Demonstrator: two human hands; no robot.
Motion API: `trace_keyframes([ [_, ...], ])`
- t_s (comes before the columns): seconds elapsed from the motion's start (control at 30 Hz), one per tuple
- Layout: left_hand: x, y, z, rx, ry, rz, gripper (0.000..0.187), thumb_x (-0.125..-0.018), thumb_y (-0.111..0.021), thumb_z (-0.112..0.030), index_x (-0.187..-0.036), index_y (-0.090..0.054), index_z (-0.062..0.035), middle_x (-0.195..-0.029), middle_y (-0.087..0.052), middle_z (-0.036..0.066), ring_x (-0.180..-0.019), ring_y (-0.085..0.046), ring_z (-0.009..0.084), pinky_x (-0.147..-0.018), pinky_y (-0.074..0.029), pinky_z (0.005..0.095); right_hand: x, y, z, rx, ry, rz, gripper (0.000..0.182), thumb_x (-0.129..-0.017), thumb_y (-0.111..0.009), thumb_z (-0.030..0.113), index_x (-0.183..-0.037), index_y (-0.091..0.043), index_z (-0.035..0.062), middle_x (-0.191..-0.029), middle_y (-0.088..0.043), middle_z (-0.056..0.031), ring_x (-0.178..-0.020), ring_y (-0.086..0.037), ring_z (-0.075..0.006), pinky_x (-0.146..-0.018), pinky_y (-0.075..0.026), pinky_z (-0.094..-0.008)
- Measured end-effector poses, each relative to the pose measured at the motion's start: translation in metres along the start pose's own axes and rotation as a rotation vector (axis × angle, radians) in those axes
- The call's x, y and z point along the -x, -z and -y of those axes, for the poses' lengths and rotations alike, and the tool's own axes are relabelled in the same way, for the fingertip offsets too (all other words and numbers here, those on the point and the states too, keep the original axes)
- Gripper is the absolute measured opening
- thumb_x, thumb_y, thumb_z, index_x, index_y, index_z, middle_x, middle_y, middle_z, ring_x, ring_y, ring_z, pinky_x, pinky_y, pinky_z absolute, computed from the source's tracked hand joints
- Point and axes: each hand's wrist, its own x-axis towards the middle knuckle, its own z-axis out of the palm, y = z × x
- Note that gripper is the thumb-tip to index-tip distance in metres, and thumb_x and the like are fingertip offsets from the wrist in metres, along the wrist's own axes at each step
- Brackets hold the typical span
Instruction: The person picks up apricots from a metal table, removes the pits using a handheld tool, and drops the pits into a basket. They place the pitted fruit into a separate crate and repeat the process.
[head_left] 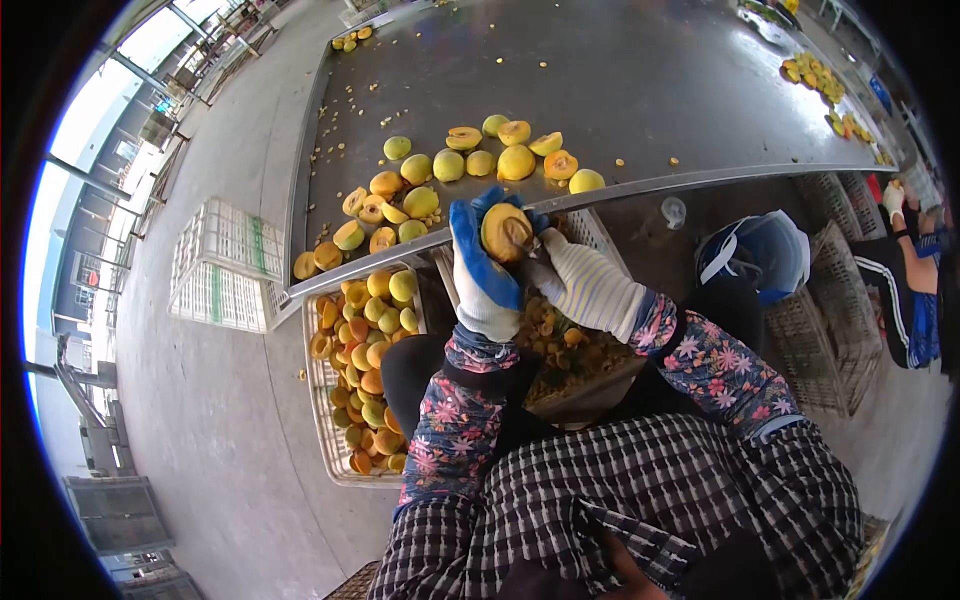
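Note:
My left hand [484, 280], in a white glove with a blue-coated palm, is closed around a yellow peach half [502, 232], its cut face turned up toward me. My right hand [592, 284], in a striped knit glove, grips a small dark tool [534, 250] whose tip meets the cut face; its exact kind is hard to make out. Just beyond my hands, whole and halved peaches [448, 165] lie along the near edge of the metal table [560, 85]. Below my hands, a container [585, 385] holds fruit scraps and pits, partly hidden by my arms.
A white crate [415, 478] full of peach halves stands at my left knee. Stacked white crates [225, 265] sit farther left on the floor. To the right are a blue bucket [770, 265], more crates [830, 330] and another person's gloved hand [893, 200].

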Motion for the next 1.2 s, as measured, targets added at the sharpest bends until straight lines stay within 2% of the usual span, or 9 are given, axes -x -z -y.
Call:
trace_keyframes([
  [0.17,-0.005,-0.002,0.005,0.105,0.046,0.022,0.054,-0.107,-0.039,-0.039,-0.144,-0.039,0.0007,-0.138,-0.05,0.02,-0.122,-0.054,0.0319,-0.108,-0.044,0.0471,-0.005,0.01,-0.008,-0.114,0.054,-0.103,0.041,-0.099,-0.056,0.028,-0.123,-0.049,-0.0042,-0.081,-0.068,-0.0239,-0.078,-0.067,-0.0423,-0.068,-0.052,-0.0483],
  [0.23,-0.008,0.005,0.006,-0.486,-0.198,0.128,0.054,-0.107,-0.04,-0.039,-0.144,-0.038,-0.0002,-0.139,-0.05,0.019,-0.123,-0.054,0.0308,-0.108,-0.045,0.0449,-0.002,0.019,-0.004,-0.044,0.064,-0.105,0.04,-0.098,-0.057,0.028,-0.122,-0.05,-0.0038,-0.081,-0.068,-0.0237,-0.077,-0.067,-0.042,-0.067,-0.052,-0.0483],
  [0.3,-0.009,0.011,0.004,-0.517,-0.178,0.146,0.052,-0.107,-0.041,-0.038,-0.143,-0.04,-0.0007,-0.137,-0.051,0.017,-0.122,-0.055,0.028,-0.106,-0.046,0.0414,-0.002,0.022,-0.003,0.012,0.091,-0.11,0.04,-0.098,-0.058,0.029,-0.12,-0.052,-0.0034,-0.08,-0.068,-0.0231,-0.075,-0.067,-0.0408,-0.066,-0.052,-0.048],
  [0.37,-0.006,0.004,-0.004,0.017,0.109,0.083,0.05,-0.107,-0.041,-0.039,-0.141,-0.042,-0.0009,-0.134,-0.052,0.012,-0.12,-0.056,0.0234,-0.104,-0.047,0.0365,0.0,0.021,-0.002,0.062,0.117,-0.106,0.04,-0.097,-0.059,0.03,-0.118,-0.053,-0.0028,-0.079,-0.068,-0.0221,-0.072,-0.067,-0.0395,-0.064,-0.053,-0.0476],
  [0.53,0.005,-0.002,0.0,-0.665,-0.296,0.21,0.048,-0.11,-0.034,-0.035,-0.141,-0.04,0.001,-0.132,-0.055,0.014,-0.119,-0.057,0.0234,-0.104,-0.047,0.0362,0.003,0.023,0.008,0.153,0.164,-0.102,0.039,-0.095,-0.062,0.032,-0.113,-0.056,-0.0008,-0.077,-0.068,-0.019,-0.067,-0.067,-0.037,-0.06,-0.054,-0.0465],
  [0.7,0.008,0.01,-0.003,-1.148,-0.456,0.197,0.047,-0.109,-0.036,-0.035,-0.136,-0.046,0.002,-0.124,-0.061,0.015,-0.109,-0.063,0.0231,-0.099,-0.05,0.0322,0.003,0.022,0.007,0.25,0.147,-0.011,0.036,-0.094,-0.061,0.032,-0.11,-0.056,-0.0004,-0.077,-0.067,-0.0174,-0.066,-0.066,-0.0366,-0.059,-0.054,-0.0457],
  [0.93,0.002,0.011,-0.01,-0.463,0.043,0.032,0.062,-0.103,-0.042,-0.056,-0.112,-0.065,0.0013,-0.1,-0.069,0.011,-0.091,-0.067,0.0197,-0.086,-0.055,0.0316,0.009,0.018,0.006,0.277,0.073,0.122,0.036,-0.094,-0.061,0.031,-0.109,-0.055,-0.0009,-0.075,-0.067,-0.017,-0.069,-0.067,-0.0379,-0.06,-0.053,-0.0473],
  [1.1,-0.014,0.033,-0.011,-0.303,0.318,0.103,0.063,-0.103,-0.04,-0.057,-0.119,-0.061,0.0009,-0.104,-0.067,0.01,-0.093,-0.064,0.0186,-0.088,-0.053,0.0315,0.013,0.007,-0.008,0.06,0.01,0.094,0.035,-0.096,-0.059,0.029,-0.113,-0.055,-0.0012,-0.079,-0.067,-0.0195,-0.072,-0.066,-0.0386,-0.065,-0.053,-0.0466],
  [1.2,-0.008,0.007,0.001,-0.344,-0.009,0.056,0.058,-0.106,-0.038,-0.051,-0.124,-0.057,0.0008,-0.11,-0.064,0.009,-0.1,-0.061,0.0172,-0.094,-0.049,0.0315,0.012,-0.002,-0.013,-0.082,0.085,-0.015,0.031,-0.098,-0.057,0.024,-0.115,-0.056,-0.0021,-0.086,-0.067,-0.0212,-0.078,-0.066,-0.0382,-0.071,-0.053,-0.044],
])
